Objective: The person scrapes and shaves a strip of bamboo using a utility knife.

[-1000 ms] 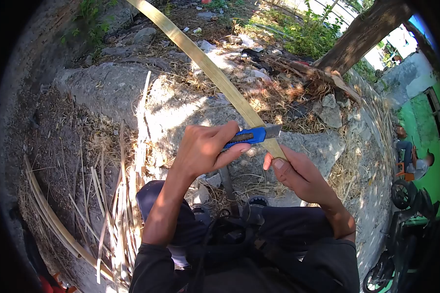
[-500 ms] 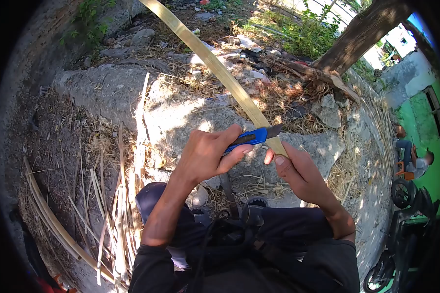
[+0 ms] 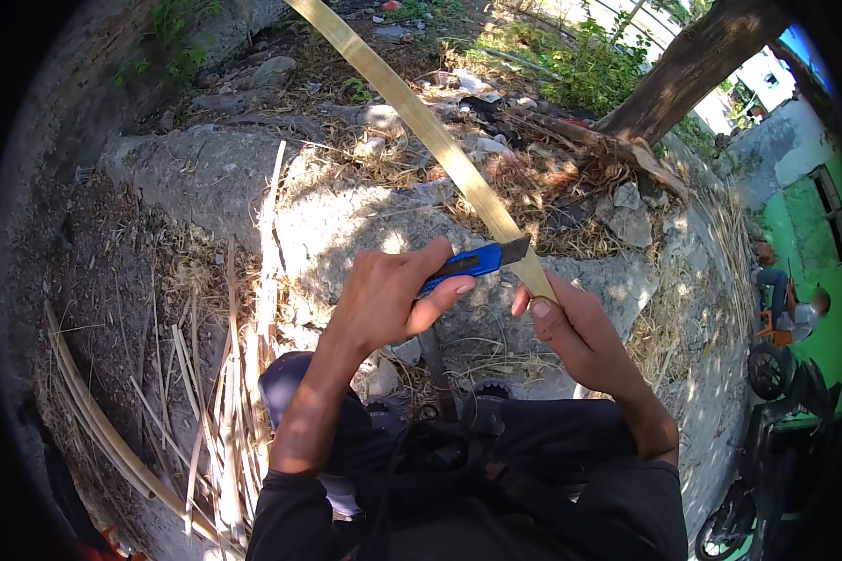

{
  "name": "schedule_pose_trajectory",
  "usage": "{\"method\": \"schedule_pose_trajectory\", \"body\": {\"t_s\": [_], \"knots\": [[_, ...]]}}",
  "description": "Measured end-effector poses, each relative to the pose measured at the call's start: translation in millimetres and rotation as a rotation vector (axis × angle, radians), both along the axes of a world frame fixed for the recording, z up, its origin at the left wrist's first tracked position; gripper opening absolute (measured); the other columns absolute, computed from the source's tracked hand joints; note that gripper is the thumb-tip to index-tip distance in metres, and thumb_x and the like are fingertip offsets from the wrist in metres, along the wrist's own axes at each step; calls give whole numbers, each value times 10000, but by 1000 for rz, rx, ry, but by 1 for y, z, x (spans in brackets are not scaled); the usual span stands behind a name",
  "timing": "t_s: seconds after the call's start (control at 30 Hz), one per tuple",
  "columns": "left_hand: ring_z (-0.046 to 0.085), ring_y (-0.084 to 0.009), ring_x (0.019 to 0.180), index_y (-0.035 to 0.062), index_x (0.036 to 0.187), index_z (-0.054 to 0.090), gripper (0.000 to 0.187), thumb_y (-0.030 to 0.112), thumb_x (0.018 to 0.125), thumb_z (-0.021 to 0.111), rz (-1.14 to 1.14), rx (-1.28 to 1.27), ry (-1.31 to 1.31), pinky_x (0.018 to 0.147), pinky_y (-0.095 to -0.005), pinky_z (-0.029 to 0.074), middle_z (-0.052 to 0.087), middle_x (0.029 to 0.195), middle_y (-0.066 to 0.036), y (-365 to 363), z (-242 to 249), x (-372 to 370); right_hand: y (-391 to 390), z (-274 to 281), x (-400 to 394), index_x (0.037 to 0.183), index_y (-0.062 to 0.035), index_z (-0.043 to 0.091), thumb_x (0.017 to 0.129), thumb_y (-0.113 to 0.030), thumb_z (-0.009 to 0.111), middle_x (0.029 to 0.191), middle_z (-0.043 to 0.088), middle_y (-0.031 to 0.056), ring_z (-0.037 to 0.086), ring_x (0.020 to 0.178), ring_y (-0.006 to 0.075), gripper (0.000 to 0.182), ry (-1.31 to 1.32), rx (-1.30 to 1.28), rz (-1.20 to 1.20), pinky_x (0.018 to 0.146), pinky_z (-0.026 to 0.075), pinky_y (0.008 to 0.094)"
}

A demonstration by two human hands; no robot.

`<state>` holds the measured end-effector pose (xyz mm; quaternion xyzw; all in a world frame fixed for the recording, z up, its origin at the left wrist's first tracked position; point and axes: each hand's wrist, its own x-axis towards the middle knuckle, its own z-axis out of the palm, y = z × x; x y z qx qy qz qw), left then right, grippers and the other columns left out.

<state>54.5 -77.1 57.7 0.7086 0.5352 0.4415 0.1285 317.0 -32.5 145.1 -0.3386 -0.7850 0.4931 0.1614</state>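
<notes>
A blue snap-off utility knife (image 3: 463, 266) is closed in my left hand (image 3: 384, 294), its dark blade lying against a long, pale bamboo strip (image 3: 430, 136). My right hand (image 3: 575, 327) pinches the strip's near end between thumb and fingers, just below the blade. From there the strip slants up and away to the left, out of view at the top edge. Near the blade its end narrows to a taper. Both hands are held above my knees, close together but apart.
Several cut strips (image 3: 225, 421) lie in a pile on the ground at my left. Ahead are a rock ledge (image 3: 182, 173), dry litter and a leaning tree trunk (image 3: 697, 70). At the far right are a seated person (image 3: 805, 313) and a parked motorcycle (image 3: 772, 369).
The bamboo strip has swung a little to the right, along with my right hand. The knife has shifted slightly left and its blade still meets the strip.
</notes>
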Motion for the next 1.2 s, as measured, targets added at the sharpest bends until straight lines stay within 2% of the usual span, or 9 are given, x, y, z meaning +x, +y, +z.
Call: {"method": "schedule_pose_trajectory", "body": {"t_s": [0.33, 0.53, 0.73, 0.87, 0.97, 1.03, 1.07, 1.13, 1.2], "knots": [[616, -440, 582, 50, 968, 634, 376, 408, 1001, 742, 10, -25, 76, 544, -466, 450, 558, 613, -181, 1, 5, -6, -2, 1, 0, 1185, -36, 650, 1143, -130, 492, 698, 481, 19, 459, 621, 102, 188, -41, -9, -20, 602, 384, 315], [688, -415, 607, 70, 1041, 657, 311, 375, 1038, 719, 160, 29, -42, 544, -488, 480, 638, 622, -173, 6, 0, -31, -6, 2, 0, 1160, -40, 647, 1147, -141, 493, 675, 457, 11, 454, 602, 102, 184, -68, -57, 18, 590, 380, 314], [624, -388, 515, 51, 986, 631, 299, 332, 1051, 709, 280, -1, -142, 506, -446, 448, 598, 588, -155, 5, -1, -54, -8, -3, 1, 1154, -40, 646, 1150, -143, 489, 667, 441, 2, 428, 595, 95, 188, -82, -103, 49, 583, 364, 307], [679, -397, 602, 89, 990, 637, 328, 402, 1028, 725, 94, 45, 70, 541, -482, 484, 642, 634, -163, 1, 1, -28, -5, -2, -1, 1156, -36, 645, 1154, -149, 486, 666, 427, -10, 415, 598, 88, 195, -46, -75, 27, 583, 359, 301], [682, -400, 613, 87, 996, 635, 327, 402, 1034, 717, 89, 27, 89, 547, -485, 487, 654, 652, -161, 4, -4, -22, -6, -1, -1, 1154, -33, 644, 1161, -162, 479, 670, 412, -23, 401, 605, 82, 210, -26, -141, -33, 583, 354, 296], [579, -367, 515, 36, 926, 576, 308, 291, 1050, 696, 168, 90, -98, 534, -435, 430, 542, 588, -143, 9, -2, -31, -6, -2, -1, 1152, -31, 640, 1167, -173, 470, 678, 403, -32, 390, 614, 74, 222, -34, -135, -4, 584, 350, 291], [499, -304, 466, 17, 904, 563, 308, 247, 1083, 661, 182, 62, -121, 500, -406, 376, 494, 566, -117, 8, 3, -40, -6, -2, 0, 1152, -31, 640, 1167, -173, 470, 678, 403, -32, 390, 614, 74, 222, -35, -133, 4, 584, 350, 291], [617, -397, 538, 48, 935, 599, 275, 266, 1066, 703, 283, 86, -117, 505, -456, 444, 595, 607, -158, 10, -3, -59, -8, 0, 1, 1154, -30, 635, 1171, -179, 462, 684, 407, -36, 382, 620, 68, 229, -95, -157, 54, 586, 346, 287], [616, -396, 534, 46, 934, 599, 261, 244, 1067, 705, 333, 91, -106, 496, -452, 445, 584, 602, -161, 7, -5, -65, -6, -4, 3, 1155, -29, 634, 1170, -178, 464, 685, 411, -37, 383, 619, 66, 227, -89, -184, 68, 585, 344, 287]]}}
